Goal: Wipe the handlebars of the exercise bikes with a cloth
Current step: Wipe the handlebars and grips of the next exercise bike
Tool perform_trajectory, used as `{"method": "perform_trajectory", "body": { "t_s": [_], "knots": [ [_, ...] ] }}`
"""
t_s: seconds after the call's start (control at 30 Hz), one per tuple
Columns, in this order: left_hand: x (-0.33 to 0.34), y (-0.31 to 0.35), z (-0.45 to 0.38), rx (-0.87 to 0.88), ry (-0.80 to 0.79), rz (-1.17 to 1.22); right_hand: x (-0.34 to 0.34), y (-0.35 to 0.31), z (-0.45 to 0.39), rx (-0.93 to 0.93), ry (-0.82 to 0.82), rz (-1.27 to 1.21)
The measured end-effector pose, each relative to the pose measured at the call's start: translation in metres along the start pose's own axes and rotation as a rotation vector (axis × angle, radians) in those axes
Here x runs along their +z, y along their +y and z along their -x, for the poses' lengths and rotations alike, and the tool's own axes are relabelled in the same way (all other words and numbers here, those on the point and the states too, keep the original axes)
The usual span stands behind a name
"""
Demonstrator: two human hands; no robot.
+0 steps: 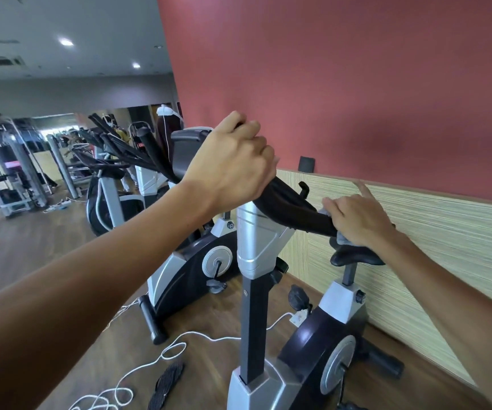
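Handlebars of the nearest exercise bike curve black across the middle of the view, above its silver post. The left hand grips the upper bar, fingers curled round it. The right hand presses a grey cloth onto the lower right bar end, fingers wrapped over it, index finger pointing out.

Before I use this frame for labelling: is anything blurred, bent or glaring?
Head view: wide-angle lens bends the red wall and the floor; ceiling lights blow out; the far gym is soft; left hand, right hand and cloth read sharp enough.
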State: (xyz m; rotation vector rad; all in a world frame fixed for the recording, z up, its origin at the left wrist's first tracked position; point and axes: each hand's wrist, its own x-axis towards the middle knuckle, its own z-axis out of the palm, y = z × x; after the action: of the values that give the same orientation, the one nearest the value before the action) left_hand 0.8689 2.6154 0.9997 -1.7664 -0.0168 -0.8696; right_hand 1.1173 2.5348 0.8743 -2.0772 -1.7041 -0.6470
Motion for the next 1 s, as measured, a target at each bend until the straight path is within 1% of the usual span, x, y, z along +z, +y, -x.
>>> {"method": "perform_trajectory", "body": {
  "t_s": [0.03, 0.07, 0.13, 0.2, 0.3, 0.37, 0.43, 0.5, 0.6, 0.67, 0.73, 0.8, 0.93, 1.0],
  "knots": [
    [0.0, 0.001, 0.0, -0.003, -0.001, -0.012, 0.004, -0.003, 0.005, -0.019, 0.043, -0.024],
    [0.0, 0.001, -0.001, -0.006, -0.009, -0.019, 0.007, -0.008, 0.01, -0.015, 0.087, -0.101],
    [-0.002, 0.0, -0.002, -0.011, -0.023, -0.011, 0.006, -0.028, 0.018, 0.032, 0.167, -0.314],
    [-0.003, -0.001, -0.004, -0.009, -0.028, 0.012, -0.004, -0.056, 0.015, 0.013, 0.275, -0.467],
    [-0.007, -0.002, -0.005, -0.006, -0.027, 0.04, -0.029, -0.106, 0.003, -0.058, 0.367, -0.607],
    [-0.01, -0.004, -0.006, -0.006, 0.015, 0.068, -0.037, -0.125, 0.001, -0.077, 0.451, -0.689],
    [-0.015, -0.007, -0.007, -0.04, 0.063, 0.089, -0.03, -0.119, 0.007, -0.123, 0.516, -0.712],
    [-0.019, -0.01, -0.008, -0.092, 0.07, 0.101, -0.012, -0.092, 0.016, -0.158, 0.516, -0.684],
    [-0.023, -0.011, -0.005, -0.185, 0.041, 0.152, 0.012, -0.051, 0.029, -0.094, 0.472, -0.607],
    [-0.023, -0.009, -0.004, -0.283, 0.01, 0.2, 0.019, -0.042, 0.033, -0.017, 0.457, -0.567],
    [-0.023, -0.005, -0.005, -0.35, -0.025, 0.248, 0.015, -0.048, 0.033, 0.033, 0.445, -0.57],
    [-0.021, -0.001, -0.006, -0.369, -0.061, 0.279, 0.001, -0.07, 0.026, 0.03, 0.451, -0.612],
    [-0.024, -0.014, -0.009, -0.335, -0.151, 0.397, -0.034, -0.124, 0.006, -0.026, 0.507, -0.659],
    [-0.027, -0.028, -0.013, -0.333, -0.196, 0.474, -0.034, -0.13, 0.002, -0.038, 0.539, -0.696]
  ]
}}
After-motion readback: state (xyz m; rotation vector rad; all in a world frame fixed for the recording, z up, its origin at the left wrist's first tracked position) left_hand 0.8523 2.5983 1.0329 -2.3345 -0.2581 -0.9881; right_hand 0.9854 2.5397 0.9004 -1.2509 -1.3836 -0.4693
